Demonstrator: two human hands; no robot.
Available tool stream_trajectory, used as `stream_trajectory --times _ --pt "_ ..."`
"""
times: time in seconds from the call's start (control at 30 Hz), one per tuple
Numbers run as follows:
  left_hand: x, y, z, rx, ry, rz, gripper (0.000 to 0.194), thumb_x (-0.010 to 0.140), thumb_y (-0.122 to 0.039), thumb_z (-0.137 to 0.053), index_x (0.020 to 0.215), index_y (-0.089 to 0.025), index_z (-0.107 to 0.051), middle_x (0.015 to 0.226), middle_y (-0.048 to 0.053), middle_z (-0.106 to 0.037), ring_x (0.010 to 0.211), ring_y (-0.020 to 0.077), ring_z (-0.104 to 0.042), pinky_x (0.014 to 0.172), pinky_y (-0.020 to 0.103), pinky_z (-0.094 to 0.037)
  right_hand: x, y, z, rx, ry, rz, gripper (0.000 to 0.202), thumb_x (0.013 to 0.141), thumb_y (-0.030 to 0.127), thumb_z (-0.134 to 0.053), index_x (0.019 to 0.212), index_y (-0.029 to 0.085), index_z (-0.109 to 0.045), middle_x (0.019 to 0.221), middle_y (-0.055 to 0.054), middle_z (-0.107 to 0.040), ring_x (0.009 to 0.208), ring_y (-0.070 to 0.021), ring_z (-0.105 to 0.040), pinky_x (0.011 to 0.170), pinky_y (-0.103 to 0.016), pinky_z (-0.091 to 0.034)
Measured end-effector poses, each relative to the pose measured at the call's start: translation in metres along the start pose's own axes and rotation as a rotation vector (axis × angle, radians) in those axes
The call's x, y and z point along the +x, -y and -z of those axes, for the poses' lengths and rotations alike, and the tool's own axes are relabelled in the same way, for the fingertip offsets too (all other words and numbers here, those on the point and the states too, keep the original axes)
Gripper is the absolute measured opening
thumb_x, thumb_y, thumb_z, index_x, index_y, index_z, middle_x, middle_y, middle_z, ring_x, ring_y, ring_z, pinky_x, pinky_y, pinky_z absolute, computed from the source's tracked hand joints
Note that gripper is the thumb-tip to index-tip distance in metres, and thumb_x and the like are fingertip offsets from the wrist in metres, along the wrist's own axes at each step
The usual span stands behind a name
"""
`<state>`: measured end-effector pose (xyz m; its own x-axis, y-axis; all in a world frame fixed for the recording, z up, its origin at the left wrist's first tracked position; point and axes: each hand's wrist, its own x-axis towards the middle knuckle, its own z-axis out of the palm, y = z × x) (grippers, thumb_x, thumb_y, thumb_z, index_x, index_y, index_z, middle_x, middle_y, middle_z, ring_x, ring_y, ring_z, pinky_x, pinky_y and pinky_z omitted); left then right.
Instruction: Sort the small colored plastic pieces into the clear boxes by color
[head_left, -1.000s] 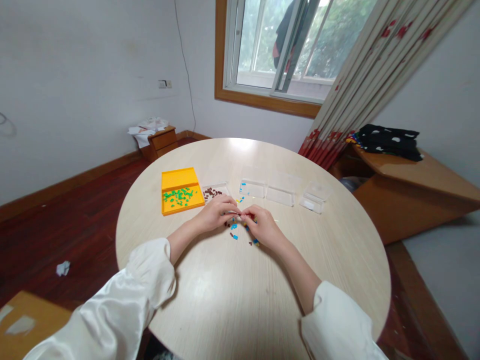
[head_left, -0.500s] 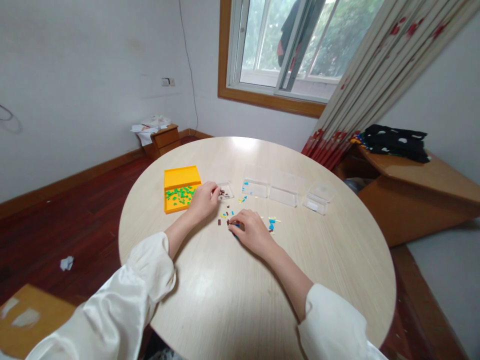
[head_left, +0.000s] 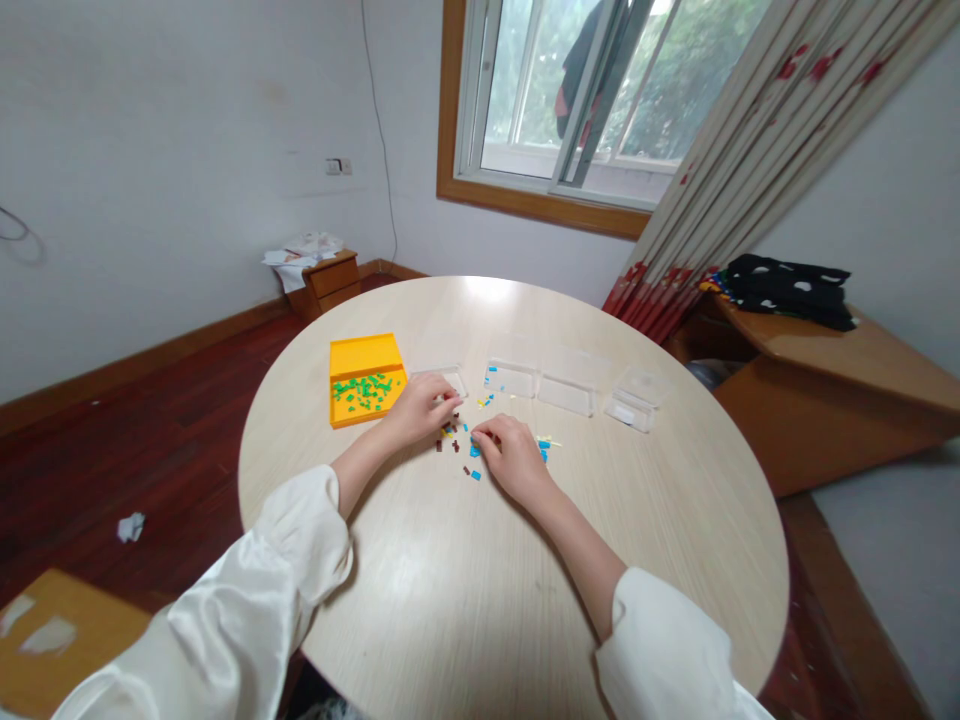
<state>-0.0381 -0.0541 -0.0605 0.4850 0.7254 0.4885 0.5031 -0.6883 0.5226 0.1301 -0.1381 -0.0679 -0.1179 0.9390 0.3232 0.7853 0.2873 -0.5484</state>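
left hand [head_left: 420, 410] partly hides clear tray [head_left: 454, 377], thumb and fingertips close together; right hand [head_left: 511, 457] curled beside blue bricks [head_left: 475, 452] on desk [head_left: 450, 600]; cannot tell whether either grips piece; brown bricks [head_left: 455, 447] loose between hands; green bricks [head_left: 364, 390] in open yellow box [head_left: 366, 353], left of clear tray

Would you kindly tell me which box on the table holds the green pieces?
The yellow box, leftmost in the row, holds the green pieces; the other boxes are transparent.
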Motion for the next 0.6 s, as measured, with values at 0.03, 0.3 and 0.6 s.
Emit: stream_trajectory --times 0.03,0.3,0.6 --pt "-0.001 -0.002 -0.001 -0.034 0.031 -0.069 0.015 0.081 -0.027 -0.059 0.075 -0.015 -0.066 0.079 0.005 -0.064 0.079 0.0165 -0.054 0.077 0.030 -0.039 0.001 -0.001 0.001 0.022 -0.033 -0.025 0.015 0.085 0.019 -0.053 0.076 0.018 -0.065 0.079 -0.005 -0.065 0.076 -0.0170 -0.056 0.072 -0.030 -0.039" --pt "-0.005 -0.017 -0.005 -0.098 0.121 -0.267 0.014 0.083 -0.028 -0.060 0.080 -0.017 -0.067 0.081 0.005 -0.065 0.085 0.0172 -0.055 0.079 0.031 -0.041 0.007 -0.006 0.000 0.294 -0.116 -0.184 0.019 0.080 0.027 -0.055 0.071 0.015 -0.067 0.072 -0.005 -0.066 0.064 -0.0152 -0.055 0.063 -0.027 -0.041" --pt "-0.005 -0.020 -0.004 -0.133 0.073 -0.248 0.011 0.083 -0.024 -0.059 0.078 -0.017 -0.067 0.080 0.005 -0.065 0.084 0.0165 -0.057 0.077 0.030 -0.043 0.008 -0.007 -0.003 0.562 -0.097 -0.222 0.025 0.079 0.034 -0.054 0.075 0.016 -0.070 0.074 -0.005 -0.070 0.070 -0.0173 -0.060 0.067 -0.029 -0.045"
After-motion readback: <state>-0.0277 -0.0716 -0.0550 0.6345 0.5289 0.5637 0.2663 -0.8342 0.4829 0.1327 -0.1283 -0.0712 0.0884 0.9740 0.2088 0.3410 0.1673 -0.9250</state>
